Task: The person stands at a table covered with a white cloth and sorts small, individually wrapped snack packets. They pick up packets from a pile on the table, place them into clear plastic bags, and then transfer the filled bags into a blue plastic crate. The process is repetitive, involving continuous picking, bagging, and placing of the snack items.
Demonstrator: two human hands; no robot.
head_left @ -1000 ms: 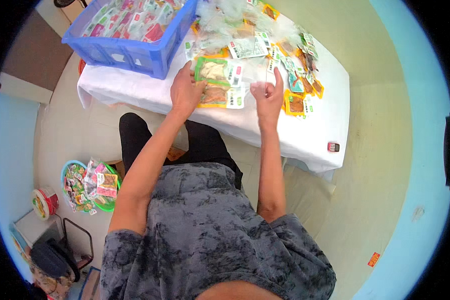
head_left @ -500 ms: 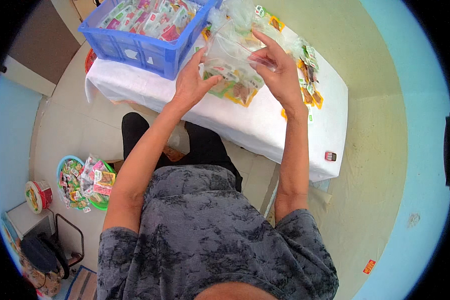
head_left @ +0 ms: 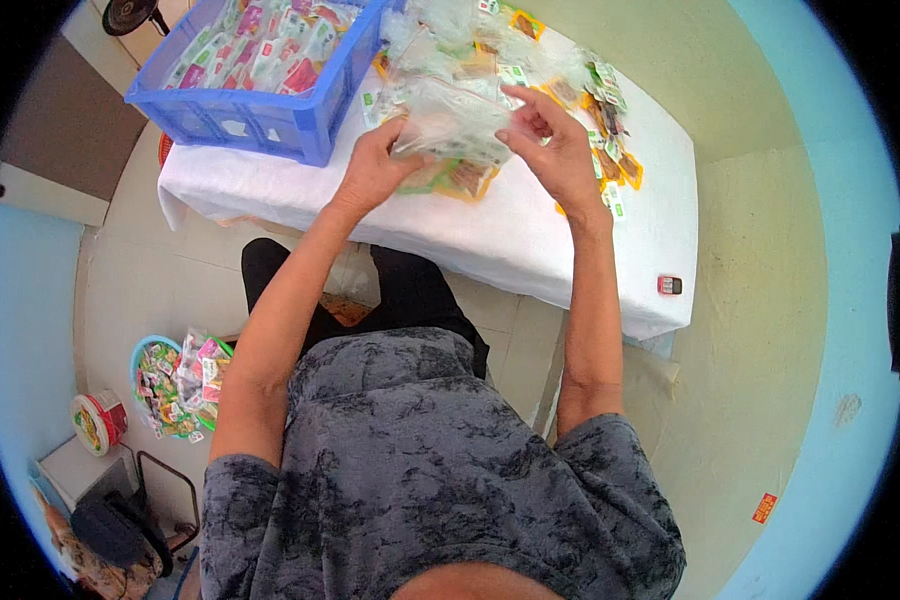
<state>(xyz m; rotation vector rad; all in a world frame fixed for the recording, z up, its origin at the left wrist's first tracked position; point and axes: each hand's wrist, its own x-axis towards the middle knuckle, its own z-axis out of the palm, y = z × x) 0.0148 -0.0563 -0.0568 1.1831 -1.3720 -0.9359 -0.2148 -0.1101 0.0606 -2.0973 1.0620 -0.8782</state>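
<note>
Two hands work over one white-clothed desk [head_left: 510, 235], with one clear plastic bag [head_left: 455, 122] spread between them above its near side. The left hand [head_left: 372, 170] grips the bag's left side between thumb and fingers; the right hand [head_left: 560, 155] is at the bag's right edge with fingers bent, thumb and forefinger apart, and I cannot tell whether they pinch the film. At the bag's near end show one green-edged food pouch [head_left: 428, 180] and one yellow-edged food pouch [head_left: 473, 180], whether inside or beneath it I cannot tell. One blue plastic crate [head_left: 320, 115] stands far left, filled with packets [head_left: 260, 50] too many to count. Beyond the hands lies a heap of clear bags [head_left: 445, 22], also uncountable; loose pouches [head_left: 628, 170] overlap to the right. One small red-and-dark handheld device [head_left: 669, 285] rests near the desk's right end. On the floor at left are two basins of packets, one light blue [head_left: 138, 366], one green [head_left: 228, 347].
</note>
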